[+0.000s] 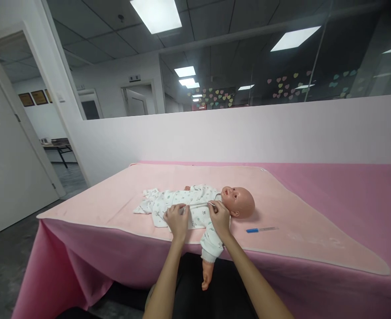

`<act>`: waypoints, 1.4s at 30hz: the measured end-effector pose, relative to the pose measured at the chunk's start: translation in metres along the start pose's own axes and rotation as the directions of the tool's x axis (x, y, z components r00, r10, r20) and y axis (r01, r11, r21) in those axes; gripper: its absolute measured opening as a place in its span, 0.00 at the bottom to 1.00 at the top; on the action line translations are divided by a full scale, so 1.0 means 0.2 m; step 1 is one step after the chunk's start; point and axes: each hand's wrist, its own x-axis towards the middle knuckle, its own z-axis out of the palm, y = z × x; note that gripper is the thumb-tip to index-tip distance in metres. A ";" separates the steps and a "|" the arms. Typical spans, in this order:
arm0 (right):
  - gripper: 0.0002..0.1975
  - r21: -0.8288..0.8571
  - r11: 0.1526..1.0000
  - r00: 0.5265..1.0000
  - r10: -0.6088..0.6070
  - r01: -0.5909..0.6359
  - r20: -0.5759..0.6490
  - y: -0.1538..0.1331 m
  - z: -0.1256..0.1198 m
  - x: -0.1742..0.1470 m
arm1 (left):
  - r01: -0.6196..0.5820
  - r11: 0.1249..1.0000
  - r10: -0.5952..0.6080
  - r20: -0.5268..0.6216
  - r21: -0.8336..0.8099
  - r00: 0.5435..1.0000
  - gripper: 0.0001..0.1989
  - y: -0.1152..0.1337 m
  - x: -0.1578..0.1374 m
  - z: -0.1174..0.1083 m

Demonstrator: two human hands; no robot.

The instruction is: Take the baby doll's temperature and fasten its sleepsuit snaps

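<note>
A baby doll (243,204) lies on its back with its head to the right, dressed in a white patterned baby outfit (170,199). Across its chest a thin white strip (198,204), like a tie string or a garment edge, runs between my two hands. My left hand (178,220) pinches the strip's left end over the doll's middle. Near the doll's neck, my right hand (220,217) has its fingers closed on the other end. One doll arm (207,272) in a short sleeve hangs over the table edge, between my forearms.
A light pink blanket (291,217) with a pale border covers the table over a darker pink cloth (354,195). Right of the doll lies a slim stick (261,230), blue at one end and clear at the other. Behind stands a white wall (248,137) with glass above.
</note>
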 end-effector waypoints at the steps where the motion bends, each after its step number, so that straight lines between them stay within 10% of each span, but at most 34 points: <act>1: 0.12 0.000 1.000 1.000 0.001 -0.001 -0.007 0.00 0.00 0.00 | 0.034 0.999 -0.034 -0.002 0.013 0.999 0.11 -0.02 0.00 -0.02; 12: 0.13 -0.023 0.999 0.999 0.022 -0.022 -0.025 0.02 0.01 0.00 | -0.234 0.970 0.224 0.152 0.056 0.963 0.13 -0.07 -0.14 -0.14; 42: 0.15 -0.030 1.000 0.999 0.008 -0.009 -0.031 0.04 0.01 0.00 | -0.053 0.983 0.101 0.277 -0.173 0.956 0.13 -0.14 0.03 -0.10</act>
